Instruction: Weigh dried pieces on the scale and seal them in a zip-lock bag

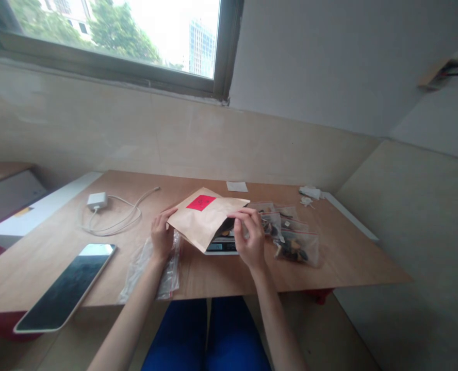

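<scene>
One brown paper bag (pixel 203 222) is sitting tilted over a digital scale (pixel 220 248) on a tabletop (pixel 201 281), its open mouth slanting toward the person's right hand (pixel 249 237), the nearer of the two to that opening; the bag's long axis is staying hard to judge. Curled right fingertips are touching the lip, though whether they are pinching cannot be told. The left hand (pixel 162 232) is gripping the opposite edge.
</scene>
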### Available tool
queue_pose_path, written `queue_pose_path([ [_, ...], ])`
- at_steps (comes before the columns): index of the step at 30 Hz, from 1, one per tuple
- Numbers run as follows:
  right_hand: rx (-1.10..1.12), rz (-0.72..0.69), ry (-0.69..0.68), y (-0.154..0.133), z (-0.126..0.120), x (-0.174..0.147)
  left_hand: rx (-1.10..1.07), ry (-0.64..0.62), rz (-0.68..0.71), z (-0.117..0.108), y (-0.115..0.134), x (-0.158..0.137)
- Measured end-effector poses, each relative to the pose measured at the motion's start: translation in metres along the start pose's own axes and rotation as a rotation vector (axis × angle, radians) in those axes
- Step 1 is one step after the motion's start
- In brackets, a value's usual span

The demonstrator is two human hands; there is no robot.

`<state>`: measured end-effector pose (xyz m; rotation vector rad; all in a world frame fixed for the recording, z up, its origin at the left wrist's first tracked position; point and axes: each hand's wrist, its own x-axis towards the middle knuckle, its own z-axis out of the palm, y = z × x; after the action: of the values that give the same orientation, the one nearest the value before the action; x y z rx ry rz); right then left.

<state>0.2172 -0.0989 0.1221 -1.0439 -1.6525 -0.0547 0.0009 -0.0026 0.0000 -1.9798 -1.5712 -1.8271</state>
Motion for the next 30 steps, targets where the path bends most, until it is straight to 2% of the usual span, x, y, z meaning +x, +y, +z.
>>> queue_pose_path([
  [8, -0.006, -0.028, 0.082, 0.006, 0.003, -0.004, -0.002, 0.03, -0.027, -0.003, 0.003, -0.001],
  [10, -0.043, -0.052, 0.066, 0.003, 0.004, -0.006, -0.007, 0.045, -0.024, -0.003, 0.003, -0.001],
  [16, -0.112, -0.132, -0.156, -0.008, 0.01, -0.011, -0.017, 0.115, -0.005, -0.004, 0.005, -0.003],
  [19, -0.139, -0.119, -0.252, -0.008, 0.013, -0.011, -0.014, 0.142, -0.003, -0.003, 0.005, -0.004],
  [24, -0.166, -0.065, -0.506, -0.007, 0.013, -0.007, -0.015, 0.248, 0.004, -0.004, 0.009, -0.004],
  [30, -0.121, 0.015, -0.59, -0.002, 0.02, -0.02, -0.044, 0.286, 0.075, -0.006, 0.014, -0.004],
])
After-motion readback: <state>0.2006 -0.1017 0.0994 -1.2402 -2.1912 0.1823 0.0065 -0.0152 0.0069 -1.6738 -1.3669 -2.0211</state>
